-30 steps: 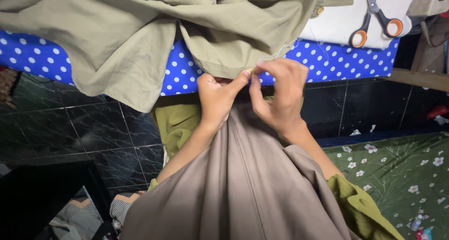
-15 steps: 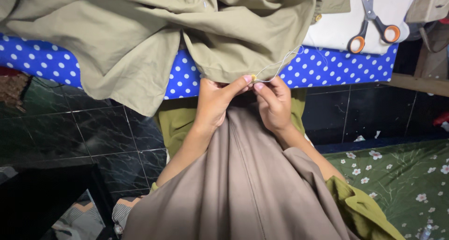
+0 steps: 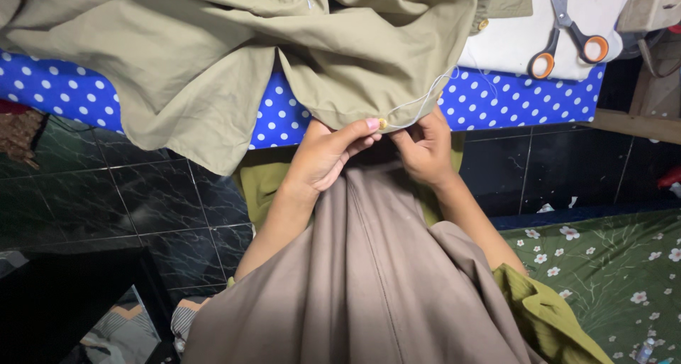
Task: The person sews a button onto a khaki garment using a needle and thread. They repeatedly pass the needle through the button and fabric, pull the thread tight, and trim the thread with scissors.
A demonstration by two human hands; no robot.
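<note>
I see the left hand pinching the shirt hem at a small button, the right hand closed on white thread, scissors at the table's right corner.

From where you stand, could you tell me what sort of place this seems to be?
Probably a home sewing spot. A khaki garment lies over a table with a blue polka-dot cover, orange-handled scissors rest on it, and both hands work a small button with white thread.
</note>
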